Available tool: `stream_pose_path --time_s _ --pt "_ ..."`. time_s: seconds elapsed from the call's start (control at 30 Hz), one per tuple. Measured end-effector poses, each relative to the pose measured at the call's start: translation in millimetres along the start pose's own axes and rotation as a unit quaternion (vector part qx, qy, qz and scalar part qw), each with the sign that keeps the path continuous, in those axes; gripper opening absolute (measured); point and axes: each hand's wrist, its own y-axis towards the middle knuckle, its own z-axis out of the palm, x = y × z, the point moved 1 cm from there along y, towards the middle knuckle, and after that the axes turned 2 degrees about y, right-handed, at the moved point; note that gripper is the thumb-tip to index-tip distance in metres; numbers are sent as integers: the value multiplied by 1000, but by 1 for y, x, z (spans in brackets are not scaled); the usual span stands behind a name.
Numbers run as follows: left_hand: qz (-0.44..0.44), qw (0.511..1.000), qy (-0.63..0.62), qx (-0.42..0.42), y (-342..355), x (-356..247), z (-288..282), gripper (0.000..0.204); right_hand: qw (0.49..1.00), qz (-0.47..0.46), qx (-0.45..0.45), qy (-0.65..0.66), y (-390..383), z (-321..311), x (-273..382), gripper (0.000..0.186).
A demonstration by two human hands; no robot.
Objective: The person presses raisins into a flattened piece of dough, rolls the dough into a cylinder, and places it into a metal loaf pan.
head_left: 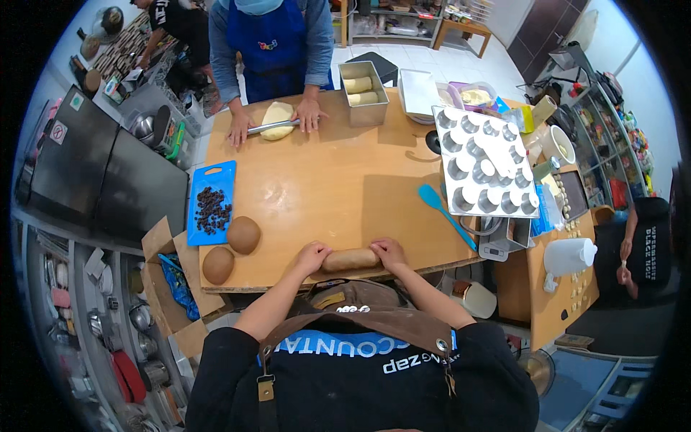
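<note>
At the near edge of the wooden table [309, 191] lies a brown log of rolled dough [350, 260]. My left hand [314, 257] curls around its left end, and my right hand [389, 252] curls around the right end. Two smooth brown dough balls, one farther back [243, 235] and one nearer [218, 265], rest to the left of my left hand. Behind them a blue cutting board [224, 177] carries a heap of small dark pieces, perhaps raisins or chocolate [213, 210].
Across the table, a person in a blue apron presses a rolling pin [270, 127] on pale dough [278, 115]. Beside them stands a loaf pan [369, 116] with two dough rolls. A muffin tray [461, 169], blue spatula [443, 210] and cardboard box [188, 252] flank the workspace.
</note>
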Motion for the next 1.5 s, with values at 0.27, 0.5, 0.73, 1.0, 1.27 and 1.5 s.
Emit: stream_pose_path --time_s 0.27,0.5,0.73,1.0,1.27,1.5 --pt "10 990 -110 -87 -18 -7 10 22 988 -120 -94 25 6 3 -20 25" --pt "55 992 -25 -112 -8 -10 13 21 998 -62 -17 -9 6 -3 -15 26" --pt "5 991 -96 -97 -13 -3 21 24 991 -102 -81 -36 2 -1 -17 23" --pt "-7 997 -55 -60 -3 3 18 26 996 -77 40 2 11 -5 -24 29" --pt "261 932 251 -9 -38 -15 -5 66 904 -331 -22 -270 -33 -8 3 59" --pt "279 908 314 -10 -32 -24 3 72 887 -348 45 -300 -17 -6 29 74"
